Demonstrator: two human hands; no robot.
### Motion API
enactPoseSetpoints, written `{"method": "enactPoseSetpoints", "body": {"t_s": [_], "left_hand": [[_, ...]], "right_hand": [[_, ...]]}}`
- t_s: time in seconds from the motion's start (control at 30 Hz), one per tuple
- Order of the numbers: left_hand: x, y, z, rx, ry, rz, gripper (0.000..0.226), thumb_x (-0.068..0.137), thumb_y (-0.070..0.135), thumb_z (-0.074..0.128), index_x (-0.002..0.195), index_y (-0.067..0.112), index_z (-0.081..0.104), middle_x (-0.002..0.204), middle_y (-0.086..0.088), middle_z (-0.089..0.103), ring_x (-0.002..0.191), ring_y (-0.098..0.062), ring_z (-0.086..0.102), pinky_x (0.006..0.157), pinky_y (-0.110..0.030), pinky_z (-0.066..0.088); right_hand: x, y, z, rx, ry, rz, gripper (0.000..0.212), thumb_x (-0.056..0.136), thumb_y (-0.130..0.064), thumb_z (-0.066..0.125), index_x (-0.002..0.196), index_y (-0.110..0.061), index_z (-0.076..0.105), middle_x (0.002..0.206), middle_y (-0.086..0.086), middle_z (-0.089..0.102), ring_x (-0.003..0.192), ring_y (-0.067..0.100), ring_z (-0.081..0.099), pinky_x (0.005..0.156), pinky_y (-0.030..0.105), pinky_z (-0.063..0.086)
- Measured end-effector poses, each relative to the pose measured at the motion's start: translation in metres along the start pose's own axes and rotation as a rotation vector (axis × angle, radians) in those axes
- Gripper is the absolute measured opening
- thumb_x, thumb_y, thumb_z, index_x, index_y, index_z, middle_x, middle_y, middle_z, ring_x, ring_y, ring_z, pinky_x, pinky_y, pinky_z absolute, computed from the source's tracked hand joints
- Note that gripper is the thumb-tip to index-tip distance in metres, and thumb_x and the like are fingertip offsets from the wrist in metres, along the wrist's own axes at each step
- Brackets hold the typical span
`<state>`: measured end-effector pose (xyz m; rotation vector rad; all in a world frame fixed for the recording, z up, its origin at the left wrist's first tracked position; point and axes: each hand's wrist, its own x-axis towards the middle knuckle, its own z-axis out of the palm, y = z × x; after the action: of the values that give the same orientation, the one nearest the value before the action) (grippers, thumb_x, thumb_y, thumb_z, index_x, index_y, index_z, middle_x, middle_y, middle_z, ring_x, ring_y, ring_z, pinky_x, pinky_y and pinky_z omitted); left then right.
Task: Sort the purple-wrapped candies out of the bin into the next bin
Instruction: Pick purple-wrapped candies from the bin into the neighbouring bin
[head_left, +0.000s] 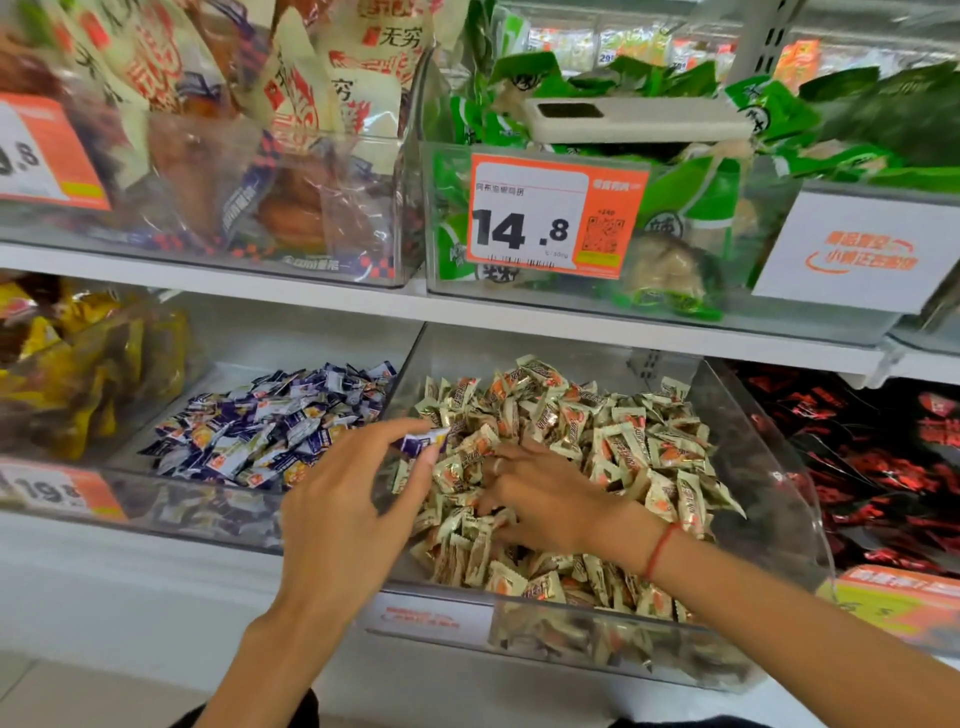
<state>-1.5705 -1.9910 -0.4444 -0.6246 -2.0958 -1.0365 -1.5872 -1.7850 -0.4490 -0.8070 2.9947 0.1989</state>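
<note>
A clear bin (769, 467) on the lower shelf holds a heap of cream-and-orange wrapped candies (613, 447). To its left stands another clear bin (208, 374) with purple-and-white wrapped candies (270, 426). My left hand (358, 499) hovers over the wall between the two bins and pinches one purple-wrapped candy (423, 442) between thumb and fingertips. My right hand (540, 493) lies in the cream candies with its fingers dug into the heap; what they touch underneath is hidden.
A white shelf edge (519, 312) runs just above the bins, with tubs of green snack packs (675, 218) and a 14.8 price tag (550, 213) over it. Yellow packs (78, 374) lie at the left, red-and-black packs (872, 457) at the right.
</note>
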Motion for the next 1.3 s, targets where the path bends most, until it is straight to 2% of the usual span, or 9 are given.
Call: {"method": "enactPoseSetpoints", "body": {"t_s": [0.17, 0.3, 0.43, 0.53, 0.7, 0.9, 1.03, 1.13, 1.3], "left_hand": [[0.000, 0.001, -0.003, -0.088, 0.009, -0.058, 0.024, 0.088, 0.043, 0.055, 0.108, 0.033, 0.062, 0.093, 0.029, 0.057, 0.085, 0.007, 0.058, 0.071, -0.005, 0.044], [0.003, 0.003, -0.007, -0.116, 0.015, -0.124, 0.024, 0.086, 0.051, 0.052, 0.109, 0.042, 0.057, 0.087, 0.031, 0.057, 0.085, 0.005, 0.059, 0.064, -0.007, 0.045], [0.003, 0.001, -0.011, -0.134, 0.000, -0.151, 0.021, 0.086, 0.049, 0.056, 0.106, 0.043, 0.058, 0.086, 0.031, 0.058, 0.083, 0.004, 0.061, 0.062, -0.008, 0.045], [0.003, 0.000, -0.012, -0.137, -0.008, -0.146, 0.022, 0.085, 0.048, 0.054, 0.106, 0.043, 0.058, 0.085, 0.031, 0.058, 0.083, 0.004, 0.061, 0.061, -0.010, 0.046], [0.002, -0.002, -0.013, -0.142, -0.037, -0.129, 0.020, 0.088, 0.051, 0.058, 0.107, 0.045, 0.055, 0.084, 0.029, 0.060, 0.083, 0.004, 0.061, 0.063, -0.012, 0.047], [-0.002, -0.005, -0.014, -0.129, -0.062, -0.125, 0.021, 0.085, 0.048, 0.057, 0.105, 0.042, 0.058, 0.087, 0.032, 0.059, 0.086, 0.008, 0.060, 0.072, -0.004, 0.044], [-0.003, -0.005, -0.013, -0.133, -0.058, -0.124, 0.024, 0.085, 0.051, 0.055, 0.107, 0.043, 0.056, 0.084, 0.031, 0.059, 0.085, 0.009, 0.060, 0.071, -0.009, 0.048], [-0.003, -0.003, -0.013, -0.144, -0.046, -0.129, 0.023, 0.085, 0.049, 0.060, 0.107, 0.044, 0.056, 0.082, 0.032, 0.058, 0.085, 0.010, 0.059, 0.070, -0.009, 0.048], [-0.001, 0.000, -0.013, -0.197, -0.021, -0.211, 0.022, 0.082, 0.048, 0.058, 0.104, 0.047, 0.058, 0.079, 0.025, 0.063, 0.083, 0.004, 0.062, 0.065, -0.017, 0.048]], "right_hand": [[0.010, -0.001, -0.024, 0.638, 0.064, 0.154, 0.030, 0.083, -0.027, 0.074, 0.112, -0.020, 0.070, 0.106, -0.010, 0.068, 0.093, 0.005, 0.057, 0.091, 0.031, 0.047], [0.024, -0.020, -0.033, 1.025, 0.046, 0.079, 0.035, 0.080, -0.012, 0.076, 0.114, -0.016, 0.069, 0.102, -0.005, 0.071, 0.082, -0.002, 0.063, 0.079, 0.018, 0.050], [0.015, -0.007, -0.028, 0.626, 0.075, 0.054, 0.015, 0.086, -0.020, 0.071, 0.101, -0.022, 0.073, 0.092, -0.021, 0.064, 0.089, -0.012, 0.056, 0.086, 0.018, 0.044], [0.003, 0.004, -0.011, 0.046, -0.038, -0.030, 0.029, 0.088, -0.038, 0.065, 0.116, -0.032, 0.068, 0.116, -0.008, 0.061, 0.120, 0.015, 0.045, 0.111, 0.035, 0.029], [0.007, -0.004, 0.008, -0.229, 0.004, -0.082, 0.042, 0.092, -0.053, 0.050, 0.129, -0.035, 0.055, 0.131, 0.001, 0.047, 0.123, 0.024, 0.034, 0.104, 0.041, 0.026], [0.024, -0.007, 0.003, -0.156, -0.114, -0.056, 0.034, 0.086, -0.049, 0.061, 0.112, -0.028, 0.068, 0.132, 0.002, 0.046, 0.122, 0.022, 0.030, 0.101, 0.040, 0.022], [0.021, 0.003, 0.004, -0.064, -0.105, -0.134, 0.029, 0.090, -0.045, 0.060, 0.106, -0.024, 0.071, 0.110, -0.004, 0.046, 0.112, 0.017, 0.033, 0.097, 0.037, 0.025], [0.006, 0.012, 0.000, 0.252, -0.021, -0.057, 0.020, 0.089, -0.042, 0.061, 0.102, -0.030, 0.071, 0.100, -0.017, 0.039, 0.107, 0.004, 0.032, 0.105, 0.029, 0.025], [-0.021, 0.009, -0.024, 0.815, 0.156, 0.107, 0.013, 0.087, -0.032, 0.065, 0.097, -0.029, 0.072, 0.105, -0.012, 0.058, 0.100, -0.001, 0.051, 0.088, 0.016, 0.039]]}}
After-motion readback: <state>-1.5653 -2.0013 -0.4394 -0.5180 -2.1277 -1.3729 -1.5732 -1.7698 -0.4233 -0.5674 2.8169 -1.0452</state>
